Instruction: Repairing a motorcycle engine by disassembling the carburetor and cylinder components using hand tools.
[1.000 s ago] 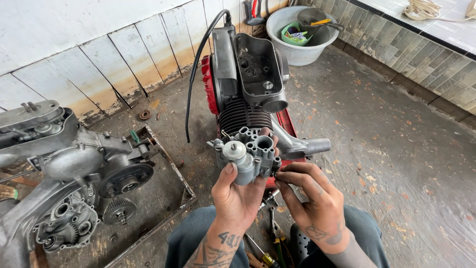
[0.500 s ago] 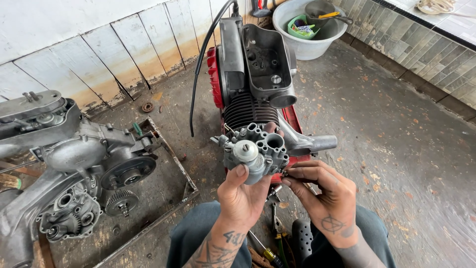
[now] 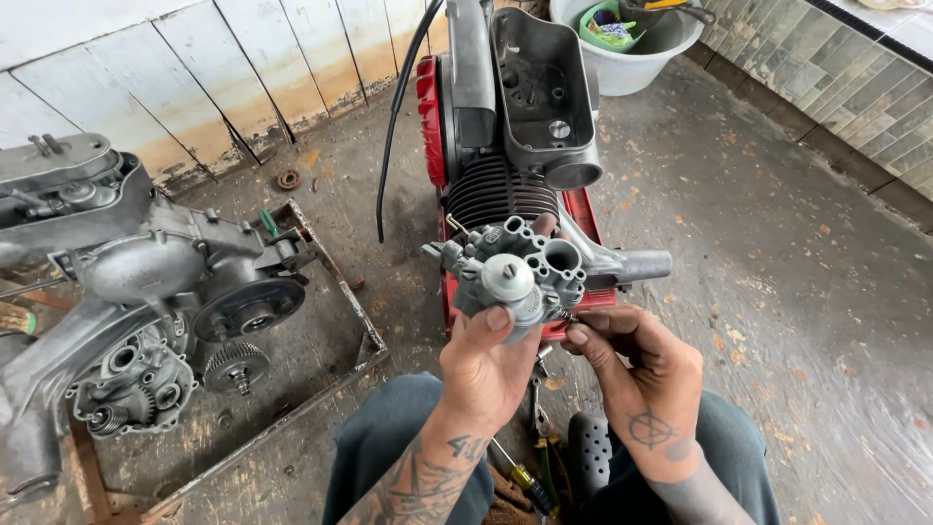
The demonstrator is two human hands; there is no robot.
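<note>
My left hand [image 3: 486, 365] grips a grey metal carburettor [image 3: 515, 267] from below and holds it up in front of me. My right hand [image 3: 637, 374] touches the carburettor's lower right side with pinched fingertips; what they pinch is too small to tell. Just behind the carburettor stands a small engine [image 3: 510, 126] with a finned cylinder, a grey open-topped box and a red fan cover. A black cable [image 3: 394, 126] hangs beside it.
A second grey engine case [image 3: 146, 292] with gears lies on a metal frame [image 3: 340, 301] at the left. A white bucket [image 3: 632, 49] with items stands at the back. Screwdrivers [image 3: 525, 476] lie between my knees. Tiled ledge at the right, stained wall behind.
The view has shifted, so the carburettor and both hands sit slightly lower and more to the right in the picture. Both hands keep their hold on it.
</note>
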